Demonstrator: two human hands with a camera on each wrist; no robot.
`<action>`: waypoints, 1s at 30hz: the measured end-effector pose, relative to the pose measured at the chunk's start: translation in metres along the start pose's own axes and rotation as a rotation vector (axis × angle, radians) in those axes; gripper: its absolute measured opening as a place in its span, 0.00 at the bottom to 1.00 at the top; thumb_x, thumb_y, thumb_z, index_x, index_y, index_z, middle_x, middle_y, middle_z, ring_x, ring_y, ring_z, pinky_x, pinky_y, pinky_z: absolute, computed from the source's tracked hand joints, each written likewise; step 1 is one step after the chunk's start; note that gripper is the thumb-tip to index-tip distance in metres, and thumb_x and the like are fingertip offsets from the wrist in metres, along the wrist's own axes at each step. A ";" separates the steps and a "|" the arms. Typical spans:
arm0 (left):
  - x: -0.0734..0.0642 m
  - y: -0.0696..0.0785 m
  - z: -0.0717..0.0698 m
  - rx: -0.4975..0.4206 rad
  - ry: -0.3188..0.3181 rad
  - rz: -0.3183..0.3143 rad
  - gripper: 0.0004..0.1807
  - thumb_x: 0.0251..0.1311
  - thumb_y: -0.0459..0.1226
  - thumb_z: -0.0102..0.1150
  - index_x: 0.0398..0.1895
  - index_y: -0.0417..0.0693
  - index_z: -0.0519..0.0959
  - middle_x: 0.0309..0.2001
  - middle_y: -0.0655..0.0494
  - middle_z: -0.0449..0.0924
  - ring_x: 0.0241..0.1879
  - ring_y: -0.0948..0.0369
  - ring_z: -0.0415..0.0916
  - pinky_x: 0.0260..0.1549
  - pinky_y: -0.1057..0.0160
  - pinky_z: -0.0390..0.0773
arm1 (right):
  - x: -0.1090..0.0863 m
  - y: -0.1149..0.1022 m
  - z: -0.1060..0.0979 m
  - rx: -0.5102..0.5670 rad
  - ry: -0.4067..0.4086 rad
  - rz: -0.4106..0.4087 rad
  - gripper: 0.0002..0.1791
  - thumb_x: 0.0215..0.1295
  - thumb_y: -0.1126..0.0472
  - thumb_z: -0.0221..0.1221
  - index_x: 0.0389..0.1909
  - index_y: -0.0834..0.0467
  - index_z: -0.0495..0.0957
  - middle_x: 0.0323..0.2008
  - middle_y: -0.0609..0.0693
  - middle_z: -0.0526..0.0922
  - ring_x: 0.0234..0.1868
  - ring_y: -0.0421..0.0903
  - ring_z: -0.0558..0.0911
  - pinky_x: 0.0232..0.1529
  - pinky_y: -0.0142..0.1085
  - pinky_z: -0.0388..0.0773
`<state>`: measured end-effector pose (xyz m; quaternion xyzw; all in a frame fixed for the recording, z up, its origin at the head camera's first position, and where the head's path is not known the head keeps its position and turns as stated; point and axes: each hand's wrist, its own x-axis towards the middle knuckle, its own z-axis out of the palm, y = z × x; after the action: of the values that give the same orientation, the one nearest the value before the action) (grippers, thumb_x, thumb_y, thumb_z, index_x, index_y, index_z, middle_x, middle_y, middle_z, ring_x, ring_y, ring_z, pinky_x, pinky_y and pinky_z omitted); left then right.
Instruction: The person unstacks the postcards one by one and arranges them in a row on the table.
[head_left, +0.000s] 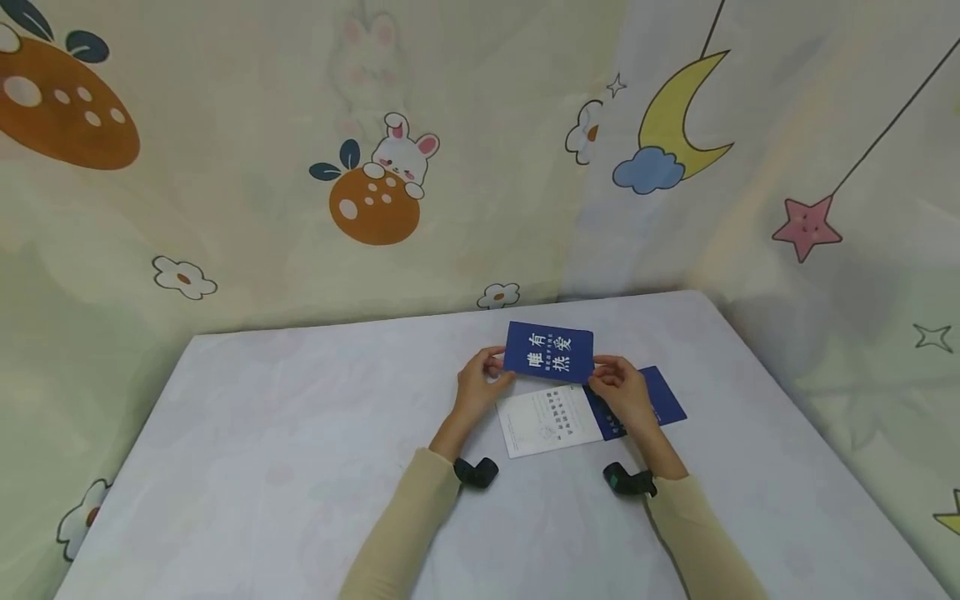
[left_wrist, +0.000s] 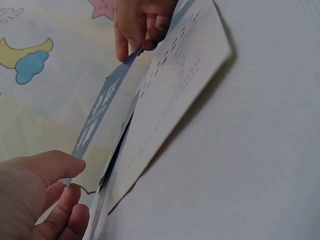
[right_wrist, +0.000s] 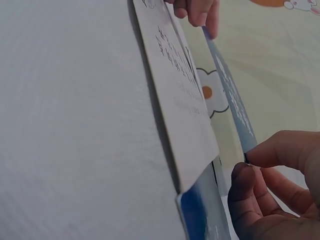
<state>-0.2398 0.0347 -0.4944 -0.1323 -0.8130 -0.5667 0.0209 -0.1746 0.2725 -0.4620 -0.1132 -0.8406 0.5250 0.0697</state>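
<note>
We observe the left hand (head_left: pixel 477 390) with its fingers bent and nearly closed; thumb and fingertips pinch one short edge of the card (head_left: pixel 549 353). The right hand (head_left: pixel 626 398) is in a matching state, its thumb and fingers pinching the opposite short edge. The card is thus held between both hands, raised off the counter (head_left: pixel 315 450). We see its dark blue face, with large white characters, turned toward the head view, where the characters read sideways.

Below the card, nearer the person, we find a white sheet (head_left: pixel 534 422) with dark print, resting on the counter at a slight angle. At its right end, it meets a blue panel (head_left: pixel 663 396), which is partly hidden behind the right hand in the head view; we cannot tell whether the two are joined.

At each wrist we note a black device: the left unit (head_left: pixel 476 473) and the right unit (head_left: pixel 628 480), both beside the cuffs of beige sleeves (head_left: pixel 405 521). Beyond the rear edge of the counter, we see a pale backdrop (head_left: pixel 247 167) printed with a rabbit (head_left: pixel 403 154), a moon (head_left: pixel 678 117), a star (head_left: pixel 807 227) and flowers (head_left: pixel 184 278).
</note>
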 end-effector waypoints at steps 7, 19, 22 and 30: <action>-0.005 0.004 -0.004 -0.027 0.000 0.012 0.25 0.53 0.30 0.68 0.57 0.40 0.77 0.38 0.47 0.79 0.36 0.59 0.74 0.39 0.65 0.73 | -0.004 -0.003 0.001 0.019 0.010 0.004 0.22 0.64 0.69 0.59 0.59 0.67 0.72 0.49 0.65 0.77 0.40 0.38 0.78 0.38 0.18 0.73; -0.015 0.009 -0.023 0.005 -0.066 0.006 0.26 0.55 0.30 0.67 0.59 0.38 0.73 0.40 0.48 0.77 0.39 0.56 0.76 0.41 0.61 0.77 | -0.010 -0.009 0.006 0.030 -0.026 -0.008 0.23 0.63 0.69 0.59 0.60 0.66 0.72 0.46 0.63 0.78 0.37 0.35 0.75 0.37 0.21 0.73; -0.019 0.009 -0.027 0.001 -0.082 0.002 0.26 0.55 0.30 0.67 0.59 0.37 0.73 0.40 0.47 0.77 0.39 0.56 0.77 0.42 0.61 0.77 | -0.012 -0.011 0.008 0.032 -0.038 -0.002 0.23 0.63 0.70 0.59 0.60 0.66 0.72 0.46 0.62 0.78 0.37 0.36 0.75 0.37 0.21 0.73; -0.032 0.014 -0.038 0.010 -0.108 -0.030 0.26 0.56 0.30 0.66 0.58 0.37 0.72 0.40 0.48 0.76 0.40 0.55 0.77 0.43 0.60 0.78 | -0.019 -0.015 0.010 0.032 -0.070 -0.037 0.21 0.63 0.71 0.59 0.57 0.69 0.73 0.44 0.63 0.78 0.36 0.37 0.76 0.35 0.22 0.74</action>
<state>-0.2100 -0.0021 -0.4743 -0.1505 -0.8175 -0.5551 -0.0309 -0.1603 0.2524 -0.4532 -0.0782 -0.8361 0.5406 0.0516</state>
